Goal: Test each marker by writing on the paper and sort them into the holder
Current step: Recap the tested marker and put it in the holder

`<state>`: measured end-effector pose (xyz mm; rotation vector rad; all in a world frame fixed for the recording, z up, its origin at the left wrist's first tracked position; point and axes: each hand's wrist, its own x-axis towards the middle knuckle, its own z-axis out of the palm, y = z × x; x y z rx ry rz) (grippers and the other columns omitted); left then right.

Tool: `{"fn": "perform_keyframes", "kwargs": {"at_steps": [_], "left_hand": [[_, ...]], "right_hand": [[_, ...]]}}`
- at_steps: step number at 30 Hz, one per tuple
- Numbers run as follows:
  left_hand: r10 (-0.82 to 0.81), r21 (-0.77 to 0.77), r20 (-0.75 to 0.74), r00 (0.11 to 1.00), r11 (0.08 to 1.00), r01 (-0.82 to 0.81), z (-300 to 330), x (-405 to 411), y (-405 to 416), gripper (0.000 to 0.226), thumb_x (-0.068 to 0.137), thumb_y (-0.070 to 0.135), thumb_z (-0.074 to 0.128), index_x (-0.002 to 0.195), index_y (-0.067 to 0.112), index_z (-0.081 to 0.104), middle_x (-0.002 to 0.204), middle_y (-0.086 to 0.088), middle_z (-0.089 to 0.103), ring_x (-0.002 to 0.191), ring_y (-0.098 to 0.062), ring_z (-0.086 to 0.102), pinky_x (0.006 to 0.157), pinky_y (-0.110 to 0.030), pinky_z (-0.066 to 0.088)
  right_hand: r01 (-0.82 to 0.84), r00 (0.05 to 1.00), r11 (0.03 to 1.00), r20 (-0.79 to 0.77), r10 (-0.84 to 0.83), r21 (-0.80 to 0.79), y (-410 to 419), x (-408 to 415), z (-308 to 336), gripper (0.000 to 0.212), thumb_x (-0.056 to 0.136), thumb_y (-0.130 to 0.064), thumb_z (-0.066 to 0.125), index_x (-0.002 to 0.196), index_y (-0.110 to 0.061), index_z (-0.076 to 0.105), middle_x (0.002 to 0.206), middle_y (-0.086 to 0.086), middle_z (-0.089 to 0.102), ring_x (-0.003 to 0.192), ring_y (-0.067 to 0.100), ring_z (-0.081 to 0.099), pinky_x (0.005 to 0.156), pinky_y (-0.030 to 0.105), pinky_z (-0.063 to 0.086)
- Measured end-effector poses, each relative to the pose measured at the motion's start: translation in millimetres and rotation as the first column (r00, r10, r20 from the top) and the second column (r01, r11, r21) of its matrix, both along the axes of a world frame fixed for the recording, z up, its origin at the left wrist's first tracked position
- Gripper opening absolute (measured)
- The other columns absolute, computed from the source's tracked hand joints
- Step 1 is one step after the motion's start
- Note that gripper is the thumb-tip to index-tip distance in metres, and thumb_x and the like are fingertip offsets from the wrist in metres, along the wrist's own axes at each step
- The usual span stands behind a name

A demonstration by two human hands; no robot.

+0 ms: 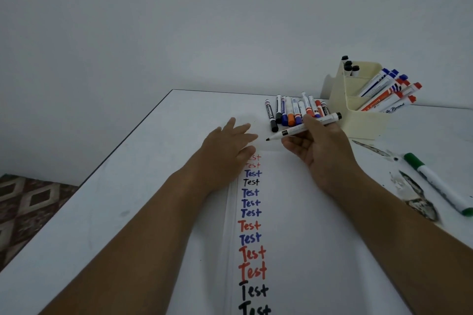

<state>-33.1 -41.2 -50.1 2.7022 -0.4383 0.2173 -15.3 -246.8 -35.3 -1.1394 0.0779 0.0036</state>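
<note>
While gripped — marker (pixel 304 128) tip leftward.

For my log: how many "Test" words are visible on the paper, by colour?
Red "Test" words: 5 (two partly under the left hand)
Blue "Test" words: 5
Black "Test" words: 3 (one cut by the frame edge)
Total: 13

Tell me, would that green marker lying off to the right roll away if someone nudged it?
Probably, if pushed sideways: the green marker has a round barrel and lies flat on the smooth white table with nothing beside it to stop it. Its cap looks slightly wider, so it might curve as it rolls. It looks stiff and light, so easy to lift.
</note>
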Motion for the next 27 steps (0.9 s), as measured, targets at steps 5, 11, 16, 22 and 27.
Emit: {"fn": "perform_keyframes", "kwargs": {"at_steps": [5, 11, 16, 22, 27], "left_hand": [[-0.04, 0.203, -0.193, 0.98, 0.976, 0.08, 1.4, -7.2, -6.6, 0.08, 0.096, 0.068, 0.031, 0.16, 0.026, 0.008, 0.168, 0.005, -0.006, 0.151, -0.016, -0.021, 0.123, -0.039, -0.011], [-0.014, 0.316, -0.333, 0.943, 0.941, 0.126, 1.5, -13.6, -7.8, 0.111, 0.077, 0.087, 0.027, 0.159, 0.023, -0.011, 0.166, 0.006, -0.016, 0.15, -0.01, -0.02, 0.124, -0.039, -0.006], [-0.019, 0.35, -0.318, 0.948, 0.927, 0.136, 0.0, -12.3, -7.1, 0.113, 0.073, 0.089, 0.022, 0.159, 0.023, -0.01, 0.166, 0.006, -0.015, 0.152, -0.01, -0.016, 0.124, -0.039, -0.005], [-0.02, 0.366, -0.312, 0.95, 0.92, 0.14, 0.6, -12.2, -7.3, 0.112, 0.075, 0.088, 0.023, 0.159, 0.022, -0.011, 0.167, 0.005, -0.015, 0.152, -0.011, -0.015, 0.125, -0.04, -0.004], [-0.018, 0.371, -0.316, 0.949, 0.918, 0.14, 1.6, -12.5, -8.2, 0.113, 0.073, 0.088, 0.022, 0.159, 0.022, -0.011, 0.167, 0.004, -0.015, 0.152, -0.012, -0.015, 0.125, -0.04, -0.004]], "right_hand": [[-0.034, 0.994, 0.988, 0.095, 0.049, -0.15, -2.1, 1.0, -7.6, 0.035, 0.085, 0.003, 0.075, 0.116, -0.003, 0.059, 0.1, 0.022, 0.071, 0.09, 0.033, 0.072, 0.079, 0.039, 0.063], [-0.001, 0.979, 0.904, 0.182, 0.087, -0.427, -1.3, 0.6, -14.7, 0.016, 0.088, -0.005, 0.075, 0.1, -0.009, 0.066, 0.088, 0.018, 0.073, 0.071, 0.024, 0.07, 0.07, 0.034, 0.062], [0.01, 0.97, 0.87, 0.217, 0.112, -0.494, -1.2, 2.2, -16.7, 0.013, 0.089, -0.008, 0.075, 0.098, -0.009, 0.066, 0.086, 0.017, 0.074, 0.07, 0.024, 0.07, 0.071, 0.036, 0.064], [0.015, 0.966, 0.816, 0.218, 0.137, -0.578, -0.3, 4.1, -18.4, 0.018, 0.088, -0.009, 0.074, 0.103, -0.006, 0.065, 0.085, 0.015, 0.073, 0.067, 0.019, 0.07, 0.066, 0.028, 0.06], [0.014, 0.965, 0.838, 0.227, 0.132, -0.546, -1.1, 3.9, -18.5, 0.018, 0.09, -0.012, 0.074, 0.105, -0.006, 0.067, 0.085, 0.013, 0.075, 0.073, 0.024, 0.074, 0.069, 0.03, 0.062]]}}
